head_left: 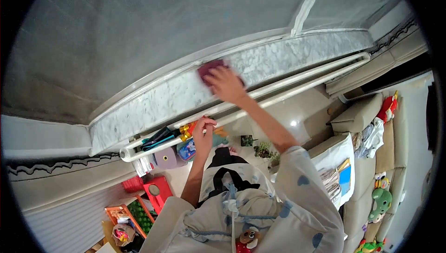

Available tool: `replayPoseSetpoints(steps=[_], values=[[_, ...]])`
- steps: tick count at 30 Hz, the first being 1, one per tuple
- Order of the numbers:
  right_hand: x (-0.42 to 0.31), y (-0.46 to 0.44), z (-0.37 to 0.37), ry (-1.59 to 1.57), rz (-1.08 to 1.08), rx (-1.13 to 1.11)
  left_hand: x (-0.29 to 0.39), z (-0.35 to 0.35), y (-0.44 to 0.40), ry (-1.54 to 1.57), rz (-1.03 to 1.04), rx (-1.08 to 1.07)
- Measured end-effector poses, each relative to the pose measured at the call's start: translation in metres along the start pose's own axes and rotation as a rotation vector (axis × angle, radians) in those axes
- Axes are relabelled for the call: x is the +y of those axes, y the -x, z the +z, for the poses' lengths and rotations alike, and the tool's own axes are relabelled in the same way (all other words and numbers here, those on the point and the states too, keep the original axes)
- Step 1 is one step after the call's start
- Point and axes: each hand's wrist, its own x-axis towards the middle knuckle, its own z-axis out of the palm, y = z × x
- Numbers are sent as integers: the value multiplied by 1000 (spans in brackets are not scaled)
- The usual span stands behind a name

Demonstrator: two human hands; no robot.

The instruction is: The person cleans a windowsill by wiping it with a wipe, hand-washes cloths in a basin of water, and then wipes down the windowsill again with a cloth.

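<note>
My right hand [226, 85] presses a dark maroon cloth [213, 65] flat against the grey-white marble windowsill [160, 96]. Its fingers lie over the cloth, and hand and cloth are slightly blurred. Lower and to the left, my left hand [202, 128] is held by the white rail [274, 99] that runs below the sill. The left fingers are curled in loosely, with no object visible in them. Whether that hand touches the rail is unclear.
Behind the sill stands a large screened window [153, 25]. Dark and colourful items [160, 139] hang at the rail's left end. Potted plants [264, 151] stand on the floor. A sofa [362, 178] with toys is at right, an orange crate [127, 216] lower left.
</note>
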Motion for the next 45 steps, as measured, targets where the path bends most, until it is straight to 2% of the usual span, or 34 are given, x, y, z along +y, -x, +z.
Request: replayPoseSetpoints(steps=[2, 4, 6, 8, 10, 12, 14, 15, 18, 19, 22, 24, 27, 29, 30, 35, 39, 42, 44, 45], values=[[-41, -28, 26, 1, -32, 50, 4, 2, -7, 23, -4, 2], [-74, -42, 38, -22, 69, 93, 13, 0, -14, 43, -13, -3], [-75, -42, 42, 19, 117, 123, 29, -3, -25, 28, -5, 29], [-56, -33, 34, -121, 53, 50, 30, -10, -36, 47, -6, 11], [-31, -19, 16, -21, 127, 68, 18, -15, -48, -121, -16, -9], [8, 1, -4, 76, 243, 166, 14, -12, -61, -69, -35, -6], [65, 26, -10, 168, 361, 263, 13, -8, -71, -383, 149, -38], [95, 38, -14, 190, 413, 341, 17, -4, -75, -423, 186, -71], [154, 64, -44, 446, 584, 282, 23, 6, -77, -418, 260, -145], [159, 64, -47, 442, 630, 293, 31, 8, -73, -389, 137, -204], [144, 52, -32, 533, 754, 333, 16, 18, -66, -453, 206, -222], [106, 37, -18, 541, 738, 322, 19, 26, -62, -459, 178, -231], [35, 22, -9, 323, 549, 225, 15, 33, -63, -383, 251, -217], [13, 20, -8, 217, 405, 180, 14, 38, -65, -341, 282, -224], [9, 20, -11, 196, 338, 162, 13, 40, -67, -305, 307, -219], [13, 20, -22, 175, 351, 156, 8, 49, -82, -282, 387, -210], [2, 12, -6, 243, 448, 178, 18, 50, -87, -287, 352, -119], [4, 7, 2, 341, 480, 212, 13, 54, -93, -367, 456, -67], [14, 8, -4, 266, 389, 114, 19, 57, -94, -316, 447, -95], [24, 12, -9, 205, 327, 116, 21, 57, -95, -271, 441, -191]])
